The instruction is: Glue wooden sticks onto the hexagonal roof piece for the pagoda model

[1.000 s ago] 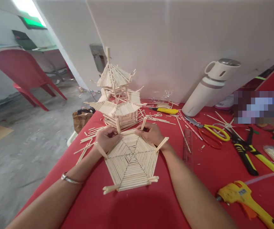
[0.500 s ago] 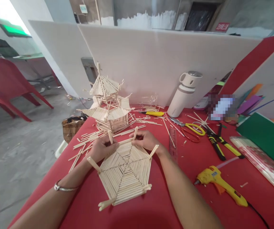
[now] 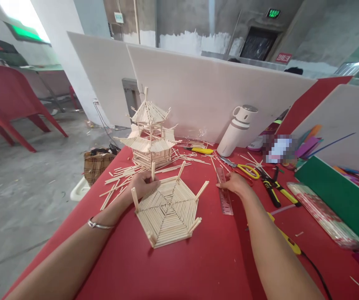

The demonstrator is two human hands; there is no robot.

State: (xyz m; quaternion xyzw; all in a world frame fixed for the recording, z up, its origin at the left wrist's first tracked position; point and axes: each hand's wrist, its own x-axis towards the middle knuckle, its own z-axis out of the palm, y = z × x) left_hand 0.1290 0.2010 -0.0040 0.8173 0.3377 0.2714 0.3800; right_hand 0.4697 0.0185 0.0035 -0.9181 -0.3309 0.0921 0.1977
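Your left hand [image 3: 140,185] was closed on a far corner of the hexagonal stick panel [image 3: 169,204], apparently to steady it before the stick pagoda [image 3: 151,143], while your right hand [image 3: 237,183], thumb and fingers nearly together, pinched the ruler [image 3: 225,202] alongside.

From the wearer's head, one camera looks forward and down, close over the red table [image 3: 204,266].

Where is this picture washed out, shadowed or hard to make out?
Head view: a patch at top left glares white; same head view, a soft shadow darkens the table beside the right forearm; head view again, blocky pixels hide something right of the flask, and markings on the ruler are too small to read.
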